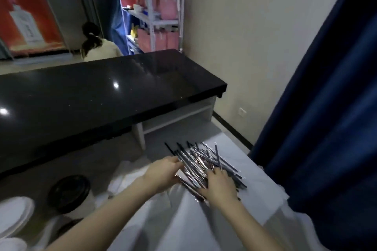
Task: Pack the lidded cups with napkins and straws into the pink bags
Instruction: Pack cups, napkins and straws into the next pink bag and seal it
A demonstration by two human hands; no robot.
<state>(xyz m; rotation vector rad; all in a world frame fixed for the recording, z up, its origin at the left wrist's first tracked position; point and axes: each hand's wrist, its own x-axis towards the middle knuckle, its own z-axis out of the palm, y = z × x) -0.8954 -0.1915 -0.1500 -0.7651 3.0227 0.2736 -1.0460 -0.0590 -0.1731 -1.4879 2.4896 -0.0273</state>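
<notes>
A heap of black straws in clear wrappers (204, 159) lies on a white surface (255, 185) in front of me. My left hand (163, 171) touches the heap's left side, its fingers reaching in among the straws. My right hand (219, 186) lies flat on top of the heap with fingers spread and straight. A cup with a black lid (69, 191) stands at the lower left. Beside it a white lid (14, 214) shows at the frame's left edge. Pink bags (169, 6) sit on a far shelf. Napkins cannot be made out.
A long black glossy counter (91, 96) runs across the middle, with a white frame under it. A dark blue curtain (326, 108) hangs at the right. A metal shelf rack (151, 10) stands at the back. A person (98, 47) sits beyond the counter, facing away.
</notes>
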